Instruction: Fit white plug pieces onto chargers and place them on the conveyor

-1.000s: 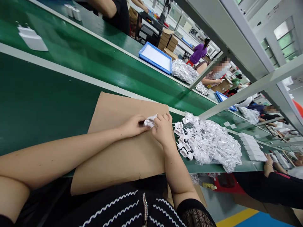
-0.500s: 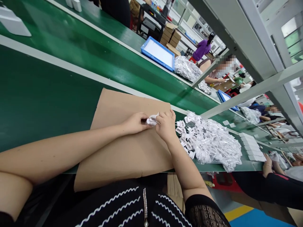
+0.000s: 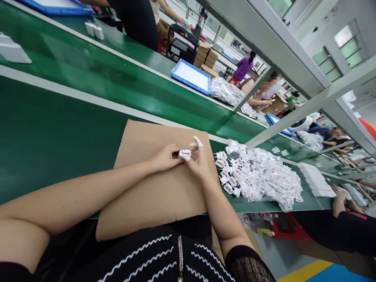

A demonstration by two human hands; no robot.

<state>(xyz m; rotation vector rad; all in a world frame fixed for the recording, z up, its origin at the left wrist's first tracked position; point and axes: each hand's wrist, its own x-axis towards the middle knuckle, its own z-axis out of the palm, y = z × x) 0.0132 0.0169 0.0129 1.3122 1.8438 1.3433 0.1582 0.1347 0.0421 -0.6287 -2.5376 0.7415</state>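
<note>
A small white plug part point(image 3: 185, 152) is held between my two hands, above a brown cardboard sheet point(image 3: 152, 188). My left hand point(image 3: 167, 157) grips it from the left, its fingers closed. On the other side my right hand point(image 3: 198, 159) has its thumb against the part, while the index finger is raised; white covers sit on those fingertips. Right of the cardboard lie loose white plug parts point(image 3: 227, 174) beside a clear plastic bag full of similar parts point(image 3: 264, 176).
Behind the cardboard runs a green conveyor belt point(image 3: 117, 90) with a pale edge rail. A blue tray point(image 3: 190, 76) stands beyond it. Metal frame bars point(image 3: 293, 113) cross the right side. White boxes point(image 3: 315, 180) lie near a co-worker's hands at the far right.
My right hand has turned and its fingers have spread from over the part, which now shows more plainly. My left hand keeps its hold. The whole view has shifted slightly.
</note>
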